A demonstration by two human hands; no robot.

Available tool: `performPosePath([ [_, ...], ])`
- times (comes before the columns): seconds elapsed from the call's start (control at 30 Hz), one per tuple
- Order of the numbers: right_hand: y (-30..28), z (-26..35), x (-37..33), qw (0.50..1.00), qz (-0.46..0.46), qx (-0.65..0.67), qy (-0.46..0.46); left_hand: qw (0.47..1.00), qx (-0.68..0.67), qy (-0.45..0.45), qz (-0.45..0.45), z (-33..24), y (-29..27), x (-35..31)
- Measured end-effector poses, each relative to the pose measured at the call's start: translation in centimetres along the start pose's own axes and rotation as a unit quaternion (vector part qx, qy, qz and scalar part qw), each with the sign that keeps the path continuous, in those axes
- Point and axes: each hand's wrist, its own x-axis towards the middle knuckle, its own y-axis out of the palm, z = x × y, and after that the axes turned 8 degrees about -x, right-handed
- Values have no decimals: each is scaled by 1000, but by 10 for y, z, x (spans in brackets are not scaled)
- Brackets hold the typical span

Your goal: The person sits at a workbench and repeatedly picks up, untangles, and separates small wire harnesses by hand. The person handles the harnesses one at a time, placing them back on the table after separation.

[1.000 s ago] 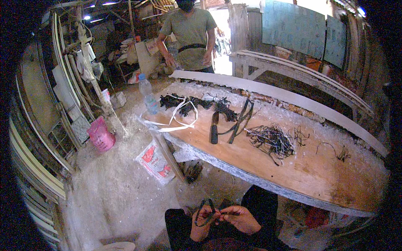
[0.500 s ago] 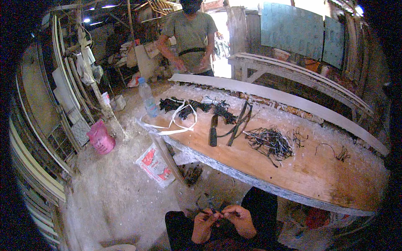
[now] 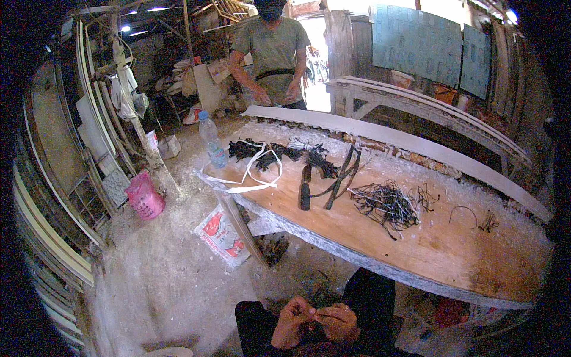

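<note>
A pink sack (image 3: 145, 197) stands on the floor (image 3: 157, 268).

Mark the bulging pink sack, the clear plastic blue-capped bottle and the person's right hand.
Bulging pink sack (image 3: 145, 197), head view: middle of its front.
Clear plastic blue-capped bottle (image 3: 211, 139), head view: mid-body.
Right hand (image 3: 340, 324), head view: its middle.

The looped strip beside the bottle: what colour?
The strip is white, seen best in the head view.
</note>
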Motion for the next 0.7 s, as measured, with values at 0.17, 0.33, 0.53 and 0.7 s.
performPosePath([
  [0.17, -8, 2, 2, 997, 61, -38, -15, 999, -35, -21, 29, -1, 0, -1],
  [0.33, -11, -5, 9, 983, 155, 89, 39, 998, -53, -4, 32, 2, -8, 0],
  [0.53, -17, -7, 5, 958, 245, 111, 95, 1000, -2, 4, 23, 4, -17, 2],
  [0.7, -15, -4, 2, 975, 187, 61, 102, 998, -25, 6, 53, 3, -20, 2],
])
